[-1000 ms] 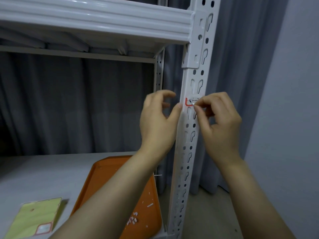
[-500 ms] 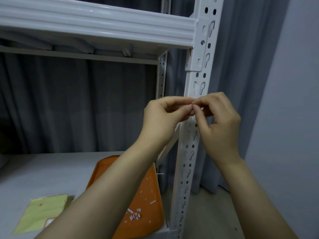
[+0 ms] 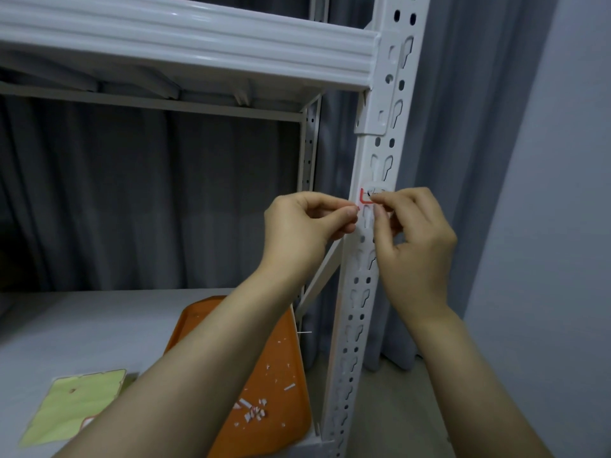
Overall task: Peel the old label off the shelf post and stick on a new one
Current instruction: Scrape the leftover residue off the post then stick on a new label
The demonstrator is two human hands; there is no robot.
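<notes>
Old label (image 3: 369, 196): red-edged remnant on shelf post (image 3: 358, 292), under upper beam (image 3: 198, 38). Peeling step, unfinished. Right hand (image 3: 416, 236) pinching remnant's lower edge; left hand (image 3: 304, 226) pinched beside its corner, hold impossible to tell. Next: slow pull, scraps into orange tray (image 3: 281, 365), then fresh one from yellow sheet (image 3: 76, 401).

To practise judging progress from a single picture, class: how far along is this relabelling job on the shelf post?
Done: part of the peeling, judging by the white scraps in the orange tray. In hand: the right hand picks at the red-edged old label on the post; the left hand pinches beside it. Left: clear that remnant, then stick on a fresh one, probably from the yellow-green sheet.
</notes>
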